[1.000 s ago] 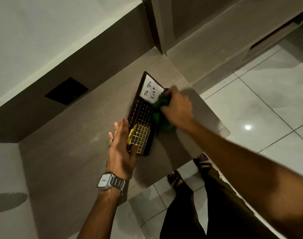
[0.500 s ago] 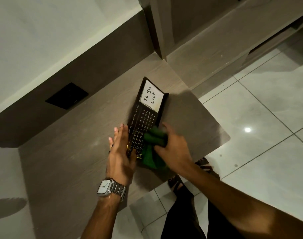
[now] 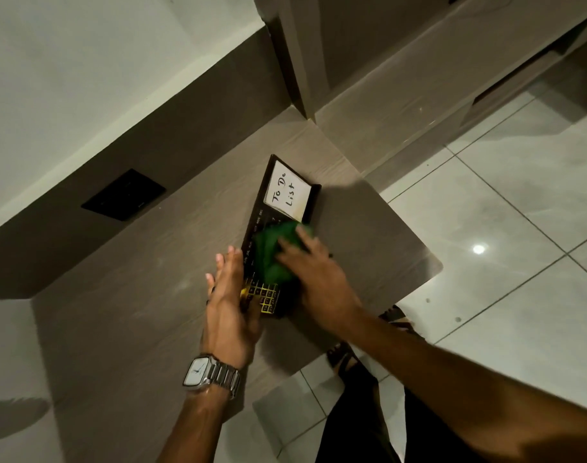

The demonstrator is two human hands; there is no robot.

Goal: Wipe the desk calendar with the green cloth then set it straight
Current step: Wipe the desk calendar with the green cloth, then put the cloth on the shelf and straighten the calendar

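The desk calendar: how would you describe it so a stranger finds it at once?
On the brown wooden desk, look near its outer corner beside the tiled floor. The desk calendar lies there, long, flat and black, between the two hands. Only it carries a white "To Do List" card and a yellow number grid.

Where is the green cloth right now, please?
In the head view, the cloth lies mid-frame on the calendar, below the To Do List note, under the right hand.
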